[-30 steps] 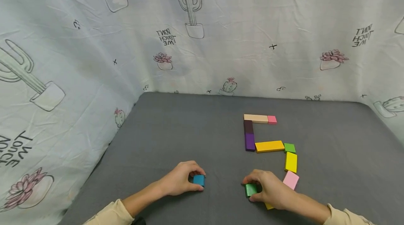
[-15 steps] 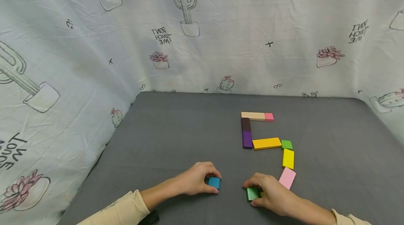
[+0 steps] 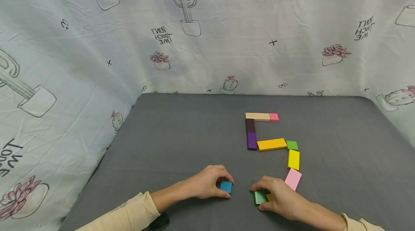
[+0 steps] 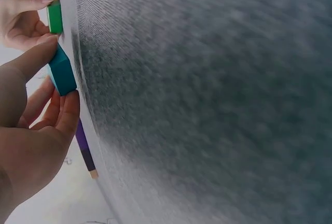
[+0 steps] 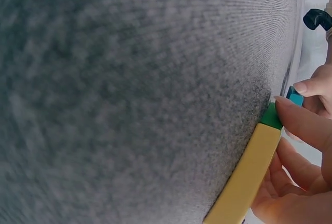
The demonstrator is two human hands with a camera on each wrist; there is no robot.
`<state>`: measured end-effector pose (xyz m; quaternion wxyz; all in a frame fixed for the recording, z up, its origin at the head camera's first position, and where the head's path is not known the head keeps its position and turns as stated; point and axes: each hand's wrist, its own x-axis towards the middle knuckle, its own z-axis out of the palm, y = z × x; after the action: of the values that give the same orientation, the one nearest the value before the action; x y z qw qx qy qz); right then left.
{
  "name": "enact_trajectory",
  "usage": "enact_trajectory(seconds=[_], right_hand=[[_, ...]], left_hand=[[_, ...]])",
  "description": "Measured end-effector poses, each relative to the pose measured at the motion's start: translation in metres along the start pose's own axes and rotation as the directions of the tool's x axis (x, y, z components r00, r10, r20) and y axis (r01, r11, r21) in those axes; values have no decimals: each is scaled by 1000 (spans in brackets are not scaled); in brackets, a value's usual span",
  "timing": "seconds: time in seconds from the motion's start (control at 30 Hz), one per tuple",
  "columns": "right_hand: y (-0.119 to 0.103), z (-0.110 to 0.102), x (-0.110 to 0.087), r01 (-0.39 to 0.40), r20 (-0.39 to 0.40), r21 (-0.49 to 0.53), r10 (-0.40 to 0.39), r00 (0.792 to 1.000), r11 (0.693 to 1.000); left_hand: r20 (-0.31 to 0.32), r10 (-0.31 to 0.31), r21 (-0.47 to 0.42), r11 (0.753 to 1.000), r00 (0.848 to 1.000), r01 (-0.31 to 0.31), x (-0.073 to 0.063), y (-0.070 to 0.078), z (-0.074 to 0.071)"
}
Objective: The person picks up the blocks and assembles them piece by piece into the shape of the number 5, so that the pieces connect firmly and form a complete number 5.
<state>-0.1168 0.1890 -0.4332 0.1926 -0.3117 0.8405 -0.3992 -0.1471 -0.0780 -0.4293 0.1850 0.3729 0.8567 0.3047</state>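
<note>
My left hand (image 3: 207, 183) pinches a small blue block (image 3: 226, 187) between thumb and fingers, close to the table. In the left wrist view the blue block (image 4: 63, 71) shows between the thumb and fingertips. To its right, my right hand (image 3: 281, 198) pinches a green block (image 3: 260, 198) by its two sides. The right wrist view shows that green block (image 5: 271, 115) against the end of a long yellow block (image 5: 245, 175), which my right hand mostly covers in the head view. A gap separates the blue block from the green one.
On the grey table (image 3: 181, 126), a curving line of blocks runs beyond my right hand: beige (image 3: 257, 116), coral pink (image 3: 273, 117), dark brown (image 3: 250, 125), purple (image 3: 251, 141), orange (image 3: 271, 144), green (image 3: 291, 145), yellow (image 3: 293, 159), pink (image 3: 293, 179). A cactus-print cloth (image 3: 227, 36) hangs behind.
My left hand has moved right with the blue block, narrowing the gap to the green block. My right hand stays nearly in place on the green block. The head view has shifted slightly.
</note>
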Motion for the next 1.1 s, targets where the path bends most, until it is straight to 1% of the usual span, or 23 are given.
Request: enact_trajectory(seconds=[0.1,0.17,0.27,0.33,0.4,0.43,0.5,0.57,0.63,0.73,0.8,0.93,1.0,1.1], right_hand=[[-1,-1,-1,-8,-7,3,8,1000,1000],[-2,-2,-2,7,-21,3,-6,1000,1000],[-4,-5,-5,33,-78,-20,-34,996,999],[-6,-10,-7,30,-148,-80,-42,988,996],[-6,-17,-9,10,-246,-194,-59,967,981],[-5,-21,-9,-3,-292,-258,-75,953,966],[-2,-30,-10,-51,-375,-397,-111,920,917],[5,-39,-11,-101,-437,-502,-151,887,859],[12,-49,-13,-151,-476,-564,-170,863,812],[22,-64,-16,-238,-528,-598,-153,835,766],[27,-74,-17,-297,-562,-596,-124,818,747],[34,-91,-18,-397,-615,-561,-44,787,727],[37,-98,-19,-429,-635,-538,-14,773,726],[40,-105,-20,-445,-650,-496,22,760,746]], left_hand=[[6,14,8,1000,1000,-14,4,3,1],[7,28,17,999,1000,-28,7,5,2],[15,42,24,999,999,-42,12,8,5],[21,46,30,998,999,-47,15,10,7],[23,47,40,998,999,-48,19,12,10],[23,47,48,998,999,-48,21,13,11],[21,51,79,995,998,-53,25,15,13],[24,53,105,993,998,-55,29,18,16],[32,52,131,990,998,-55,32,20,17],[40,50,151,987,998,-55,35,24,19],[42,47,158,986,998,-53,37,26,20],[42,42,164,985,998,-48,40,28,22],[45,41,166,985,998,-48,42,28,23],[51,49,173,983,997,-57,44,29,25]])
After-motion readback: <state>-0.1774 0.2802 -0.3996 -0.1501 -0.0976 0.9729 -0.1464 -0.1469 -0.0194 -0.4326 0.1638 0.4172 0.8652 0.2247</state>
